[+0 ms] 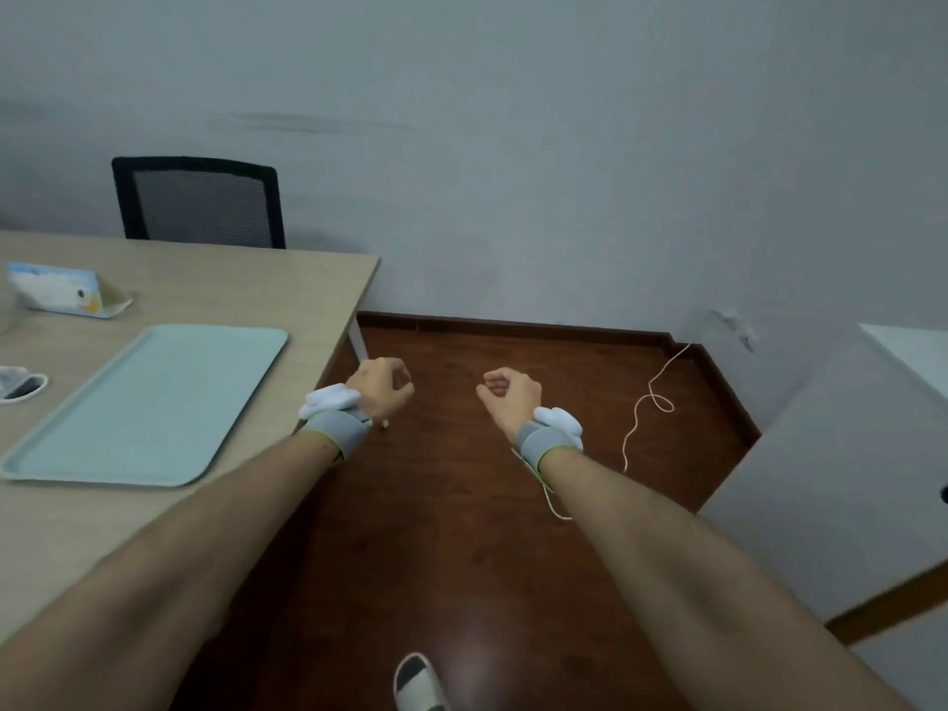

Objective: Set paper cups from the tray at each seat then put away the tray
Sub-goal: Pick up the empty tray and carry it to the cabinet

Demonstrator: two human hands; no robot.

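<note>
The tray (149, 402) lies bare on the tabletop (287, 279); our left hand (379, 384) and right hand (510, 395), fingers curled on nothing, should take both its short edges.

No readable words, numbers, brand names or signs appear anywhere in this view. The tissue pack (64, 289) on the table (246, 284) carries only a printed picture of a white duck, without legible lettering.

Light wood bench (215, 279) takes up the left side. On it: 1 pale green tray (149, 407), lying flat near the front corner with nothing on it, a blue tissue pack (64, 291) behind it, and a small white thing (20, 384) at the left edge, too cut off to tell.
</note>
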